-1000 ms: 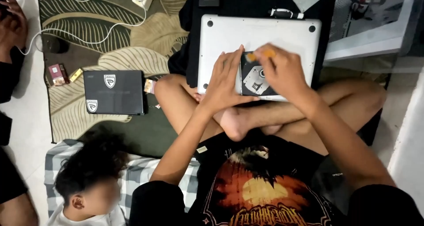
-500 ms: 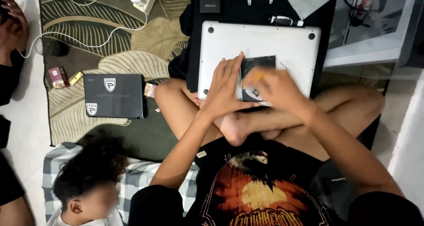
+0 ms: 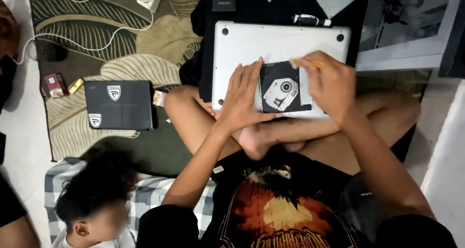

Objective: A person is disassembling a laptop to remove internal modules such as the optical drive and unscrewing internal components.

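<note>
While the left hand [image 3: 244,100] lies flat, fingers spread, steadying a thin square black optical drive [image 3: 283,88] on the upturned silver laptop [image 3: 271,42], the right hand [image 3: 327,85] pinches a small orange-handled tool [image 3: 306,63]. Light, stiff and likely fragile, the drive is best gripped by its edges. A black box [image 3: 118,105] sits well apart on the leaf-patterned rug [image 3: 97,30].

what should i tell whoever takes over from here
Left hand lies flat, steadying the optical drive on the upturned silver laptop in the lap.
Right hand grips an orange-handled tool at the drive's top right corner.
Done: drive lies loose on the laptop's base, underside up.
Left: cannot tell from here; the tool tip is hidden.
Nearby: black laptop on the rug, a person lying lower left.
</note>
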